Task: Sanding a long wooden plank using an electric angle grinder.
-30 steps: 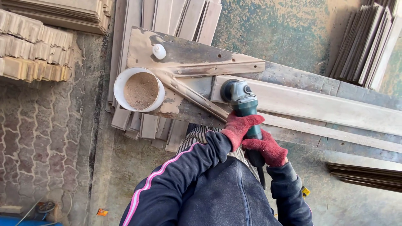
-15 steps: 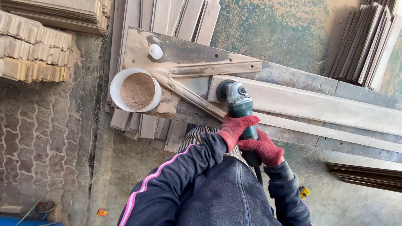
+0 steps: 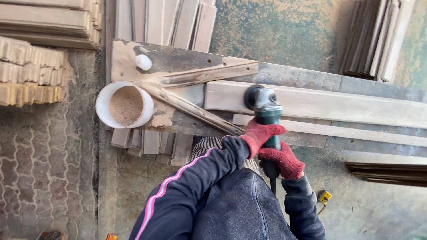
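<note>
Angle grinder (image 3: 265,109), green-bodied with a grey gear head, sits head-down on the long pale plank (image 3: 338,104) that lies flat along the dusty workbench (image 3: 307,80), its disc end near the plank's left end. Both hands wear red knit gloves: the left hand (image 3: 260,134) is wrapped tight around the front of the body just behind the head, and the right hand (image 3: 284,161) is closed around the rear handle, where the dark cord leaves toward the person's lap. That two-handed, in-line grip looks chosen to press the head down and steer it along the board. A thinner wooden strip (image 3: 356,132) lies beside the plank on the near side, and angled battens (image 3: 191,109) fixed to the bench seem to act as stops at the plank's end. A white bucket of sawdust (image 3: 125,106) rests at the bench's left corner, with stacked boards (image 3: 173,22) beyond.
</note>
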